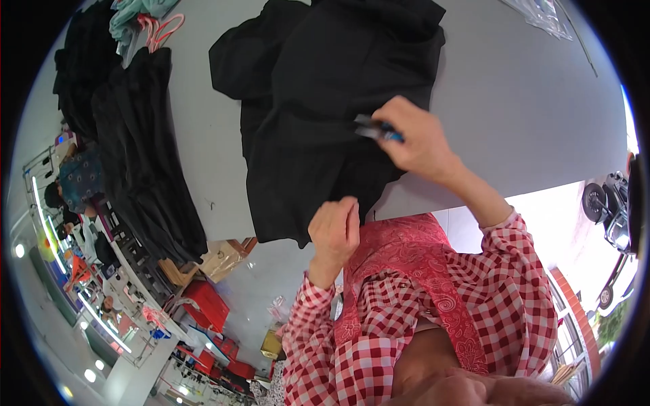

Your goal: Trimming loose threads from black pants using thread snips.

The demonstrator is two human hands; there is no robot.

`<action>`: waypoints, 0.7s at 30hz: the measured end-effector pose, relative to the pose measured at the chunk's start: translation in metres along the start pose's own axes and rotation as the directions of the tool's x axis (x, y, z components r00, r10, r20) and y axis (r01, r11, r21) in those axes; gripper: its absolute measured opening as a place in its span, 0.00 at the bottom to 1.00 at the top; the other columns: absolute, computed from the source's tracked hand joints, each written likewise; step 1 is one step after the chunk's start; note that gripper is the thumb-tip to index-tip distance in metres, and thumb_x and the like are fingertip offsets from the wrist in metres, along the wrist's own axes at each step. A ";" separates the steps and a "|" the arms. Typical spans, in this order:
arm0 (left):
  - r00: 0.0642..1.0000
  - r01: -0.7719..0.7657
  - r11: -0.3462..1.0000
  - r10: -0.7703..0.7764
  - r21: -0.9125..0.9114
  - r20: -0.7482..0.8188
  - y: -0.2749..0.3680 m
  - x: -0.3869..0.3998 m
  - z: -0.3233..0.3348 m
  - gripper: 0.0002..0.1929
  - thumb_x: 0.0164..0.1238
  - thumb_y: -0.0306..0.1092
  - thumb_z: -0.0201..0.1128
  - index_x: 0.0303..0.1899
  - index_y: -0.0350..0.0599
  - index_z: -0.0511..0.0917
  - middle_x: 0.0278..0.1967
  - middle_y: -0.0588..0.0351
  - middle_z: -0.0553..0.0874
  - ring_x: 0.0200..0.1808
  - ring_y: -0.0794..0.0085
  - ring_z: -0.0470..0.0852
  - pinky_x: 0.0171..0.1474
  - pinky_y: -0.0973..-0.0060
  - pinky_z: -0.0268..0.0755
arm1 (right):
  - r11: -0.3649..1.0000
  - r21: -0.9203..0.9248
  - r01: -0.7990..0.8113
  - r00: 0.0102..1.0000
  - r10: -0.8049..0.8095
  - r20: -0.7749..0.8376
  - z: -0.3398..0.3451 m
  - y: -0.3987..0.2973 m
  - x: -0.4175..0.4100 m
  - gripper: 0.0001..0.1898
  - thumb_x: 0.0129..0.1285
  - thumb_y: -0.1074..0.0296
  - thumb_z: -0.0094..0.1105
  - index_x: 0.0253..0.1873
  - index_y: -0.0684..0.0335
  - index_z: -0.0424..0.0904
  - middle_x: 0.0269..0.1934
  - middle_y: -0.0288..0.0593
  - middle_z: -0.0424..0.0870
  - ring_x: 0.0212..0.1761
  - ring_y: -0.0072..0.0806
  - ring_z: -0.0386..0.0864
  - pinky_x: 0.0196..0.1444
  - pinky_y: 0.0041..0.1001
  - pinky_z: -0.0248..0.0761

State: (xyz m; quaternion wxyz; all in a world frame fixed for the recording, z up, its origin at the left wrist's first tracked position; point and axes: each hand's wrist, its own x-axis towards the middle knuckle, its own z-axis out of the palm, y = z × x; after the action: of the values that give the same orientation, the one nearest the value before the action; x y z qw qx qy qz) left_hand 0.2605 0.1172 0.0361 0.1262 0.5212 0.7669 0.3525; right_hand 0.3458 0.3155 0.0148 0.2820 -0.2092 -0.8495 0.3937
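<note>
A black garment [315,127] lies loosely spread on a pale grey table [508,116], folds running down its lower part. My left hand [332,233] is at its near edge, fingers curled closed on the cloth; the fingertips are partly hidden. Over the garment's right half, my right hand [419,139] grips small thread snips [378,129] with a blue part. Their blades point left and are blurred. I cannot tell whether the blades touch the cloth.
More black garments [139,152] lie along the table's left side, with pink straps [160,30] and pale green plastic [132,20] above them. Clear plastic [543,18] is at the far right. Below left are a red bin [205,304] and a cardboard box [226,259]. Other people work farther left.
</note>
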 end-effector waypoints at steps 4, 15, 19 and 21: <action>0.994 -0.048 0.998 0.045 -0.028 -0.098 0.002 0.026 0.004 0.09 0.51 0.19 0.62 0.36 0.38 0.77 0.29 0.52 0.80 0.28 0.63 0.78 0.30 0.73 0.70 | 0.730 0.457 -0.507 0.861 0.445 0.245 -0.028 -0.012 0.019 0.13 0.66 0.57 0.53 0.45 0.61 0.75 0.24 0.23 0.66 0.21 0.08 0.62 0.17 0.15 0.53; 0.971 -0.198 0.950 0.224 0.241 -0.086 0.018 0.061 0.016 0.16 0.51 0.35 0.67 0.42 0.42 0.76 0.36 0.56 0.78 0.36 0.64 0.73 0.39 0.71 0.64 | 0.215 0.747 -0.629 0.706 0.559 0.434 -0.026 -0.011 0.022 0.10 0.67 0.60 0.52 0.45 0.59 0.73 0.23 0.24 0.70 0.16 0.08 0.64 0.12 0.13 0.52; 0.967 -0.161 0.917 0.221 0.364 -0.127 0.037 0.045 0.005 0.15 0.51 0.35 0.68 0.41 0.44 0.77 0.32 0.60 0.77 0.36 0.67 0.72 0.42 0.70 0.61 | 0.089 0.820 -0.566 0.667 0.634 0.391 -0.020 -0.018 0.022 0.09 0.67 0.62 0.51 0.45 0.60 0.73 0.25 0.27 0.74 0.18 0.10 0.69 0.12 0.13 0.57; 0.971 -0.092 0.907 0.172 0.410 -0.164 0.045 0.040 0.005 0.15 0.50 0.34 0.68 0.41 0.44 0.78 0.32 0.60 0.77 0.36 0.67 0.72 0.42 0.71 0.60 | 0.031 0.850 -0.526 0.676 0.621 0.396 -0.012 -0.013 0.018 0.08 0.68 0.63 0.51 0.44 0.60 0.73 0.25 0.27 0.74 0.18 0.10 0.70 0.13 0.13 0.59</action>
State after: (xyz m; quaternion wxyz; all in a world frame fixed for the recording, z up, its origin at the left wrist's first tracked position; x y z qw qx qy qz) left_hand 0.2782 0.1643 0.0692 -0.0836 0.5494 0.7942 0.2459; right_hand 0.3382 0.3249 0.0371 0.1990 -0.3456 -0.2891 0.8703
